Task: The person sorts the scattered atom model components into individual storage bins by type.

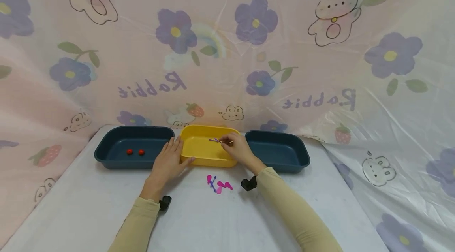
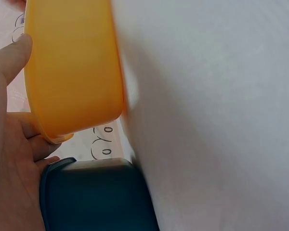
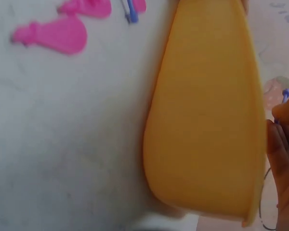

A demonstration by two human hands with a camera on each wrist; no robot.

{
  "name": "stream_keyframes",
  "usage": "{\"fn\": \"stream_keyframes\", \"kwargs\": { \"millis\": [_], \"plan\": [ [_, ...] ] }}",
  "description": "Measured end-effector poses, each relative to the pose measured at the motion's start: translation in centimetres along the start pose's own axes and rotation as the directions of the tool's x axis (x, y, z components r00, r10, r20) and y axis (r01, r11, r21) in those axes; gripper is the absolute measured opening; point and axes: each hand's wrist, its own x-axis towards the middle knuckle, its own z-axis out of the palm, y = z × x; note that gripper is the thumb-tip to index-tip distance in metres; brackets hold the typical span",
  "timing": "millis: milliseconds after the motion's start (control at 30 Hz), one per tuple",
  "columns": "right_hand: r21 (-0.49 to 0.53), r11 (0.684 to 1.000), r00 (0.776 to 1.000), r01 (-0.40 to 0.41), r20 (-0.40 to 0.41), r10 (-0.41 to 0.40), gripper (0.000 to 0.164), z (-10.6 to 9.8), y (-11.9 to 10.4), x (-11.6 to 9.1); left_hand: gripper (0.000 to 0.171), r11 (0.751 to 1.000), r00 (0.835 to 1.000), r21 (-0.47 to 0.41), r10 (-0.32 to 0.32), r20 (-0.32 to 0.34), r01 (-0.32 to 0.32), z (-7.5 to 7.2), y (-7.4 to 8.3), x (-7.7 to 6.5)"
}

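Note:
My right hand (image 1: 237, 148) is over the right part of a yellow bin (image 1: 209, 162), pinching a small thin purple stick-like piece (image 1: 215, 140) between thumb and fingertips. In the right wrist view a bit of this purple piece (image 3: 285, 94) sticks out past the fingers. At the bin's left end rests my left hand (image 1: 168, 162), its fingers stretched along the side rim and its thumb on the near rim. The left wrist view has the left thumb (image 2: 20, 55) against the yellow rim. Several pink and blue-purple pieces (image 1: 219, 184) lie on the table in front of the bin.
A dark blue bin (image 1: 124, 165) with two small red balls (image 1: 135, 152) stands left of the yellow one. Another dark blue bin (image 1: 284, 167) is on the right, under the right wrist. White cloth (image 1: 199, 224) covers the table; a patterned curtain (image 1: 220, 66) hangs behind.

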Motion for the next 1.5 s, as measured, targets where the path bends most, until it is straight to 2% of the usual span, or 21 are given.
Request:
{"fn": "stream_keyframes", "kwargs": {
  "millis": [333, 733, 1100, 1367, 1500],
  "plan": [
    [-0.08, 0.994, 0.993, -0.068, 0.086, 0.075, 0.016, 0.8, 1.2, 2.6, 0.091, 1.0, 1.0, -0.002, -0.009, 0.007, 0.009, 0.0, 0.1, -0.1],
    [-0.126, 0.986, 0.988, -0.113, 0.088, 0.125, 0.019, 1.4, 1.7, 3.7, 0.09, 1.0, 1.0, 0.002, -0.007, 0.002, 0.007, 0.0, 0.2, 0.0],
    [-0.095, 0.991, 0.992, -0.093, 0.076, 0.1, 0.023, 1.0, 1.4, 3.0, 0.092, 1.0, 1.0, -0.001, -0.005, 0.002, 0.005, 0.3, 0.0, 0.1],
    [-0.028, 0.999, 1.0, -0.021, 0.022, 0.022, 0.021, -0.1, 0.1, 1.1, 0.092, 1.0, 1.0, -0.006, 0.002, -0.001, -0.002, 0.4, -0.2, 0.2],
    [-0.021, 1.0, 1.0, -0.013, -0.013, 0.013, 0.019, -0.4, -0.5, -0.1, 0.092, 1.0, 1.0, -0.01, 0.008, -0.002, -0.008, 0.4, -0.2, 0.1]
  ]
}}
